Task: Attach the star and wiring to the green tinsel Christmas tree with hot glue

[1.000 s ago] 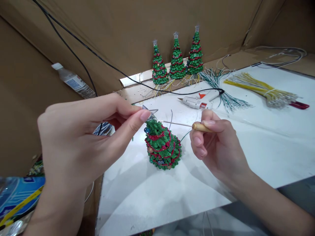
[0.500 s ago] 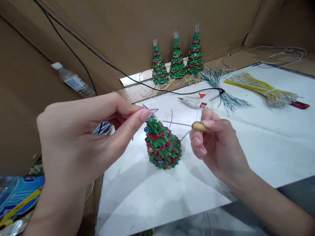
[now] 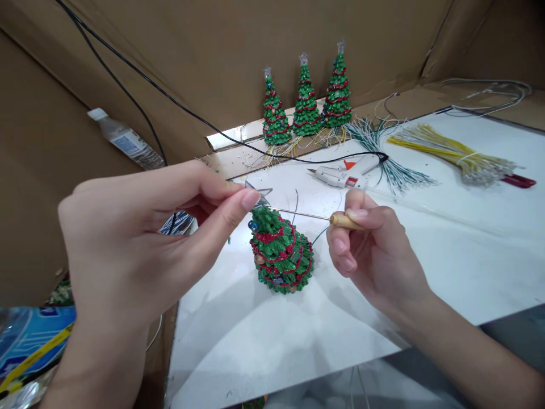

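A small green Christmas tree figurine (image 3: pixel 283 255) with red garlands and tiny ornaments stands on the white board in front of me. At its top, my left hand (image 3: pixel 170 238) pinches a clear star (image 3: pixel 259 193) between thumb and forefinger. My right hand (image 3: pixel 370 244) is closed round the wooden handle of an awl (image 3: pixel 347 221). The awl's thin metal shaft points left and reaches the base of the star. Its very tip is hard to make out there. Thin dark wires come out behind the tree.
Three finished-looking trees with stars (image 3: pixel 306 108) stand at the back. A white glue gun (image 3: pixel 334 176), green-and-white wires (image 3: pixel 400 165) and a bundle of yellow wires (image 3: pixel 451 153) lie to the right. A plastic bottle (image 3: pixel 128 139) leans at left; a black cable (image 3: pixel 191 116) crosses behind.
Almost nothing differs. Both hands have shifted very slightly left, with the star and the awl still held at the treetop.
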`<state>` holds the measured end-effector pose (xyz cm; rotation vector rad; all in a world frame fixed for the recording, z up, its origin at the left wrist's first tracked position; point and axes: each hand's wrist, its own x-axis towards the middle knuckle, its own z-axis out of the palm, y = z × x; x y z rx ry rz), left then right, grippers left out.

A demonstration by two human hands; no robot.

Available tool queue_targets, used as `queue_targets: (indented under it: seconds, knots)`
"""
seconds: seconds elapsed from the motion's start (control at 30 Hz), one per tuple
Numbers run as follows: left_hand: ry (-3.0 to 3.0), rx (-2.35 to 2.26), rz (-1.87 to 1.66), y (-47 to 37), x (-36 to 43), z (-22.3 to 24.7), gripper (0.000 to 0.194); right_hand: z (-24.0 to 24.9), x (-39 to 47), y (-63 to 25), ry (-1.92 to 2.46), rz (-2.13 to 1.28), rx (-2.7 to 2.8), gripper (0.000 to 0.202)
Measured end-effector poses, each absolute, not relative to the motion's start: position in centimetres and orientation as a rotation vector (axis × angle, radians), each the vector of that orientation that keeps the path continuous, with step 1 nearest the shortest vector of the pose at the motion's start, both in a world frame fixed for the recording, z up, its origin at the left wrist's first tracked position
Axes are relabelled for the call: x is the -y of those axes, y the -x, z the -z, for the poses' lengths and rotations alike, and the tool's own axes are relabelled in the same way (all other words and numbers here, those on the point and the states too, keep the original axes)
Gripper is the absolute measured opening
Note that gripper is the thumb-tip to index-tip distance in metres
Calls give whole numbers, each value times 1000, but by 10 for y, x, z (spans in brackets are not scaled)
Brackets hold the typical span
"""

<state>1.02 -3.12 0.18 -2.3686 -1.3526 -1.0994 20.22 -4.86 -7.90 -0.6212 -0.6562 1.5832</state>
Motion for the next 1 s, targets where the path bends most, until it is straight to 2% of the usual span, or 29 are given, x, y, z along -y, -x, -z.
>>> queue_targets:
  seconds: [1.0]
  knots:
    - [2370, 1409, 1116, -10, 32, 0, 19, 79, 48, -202, 591, -1592, 651, 18]
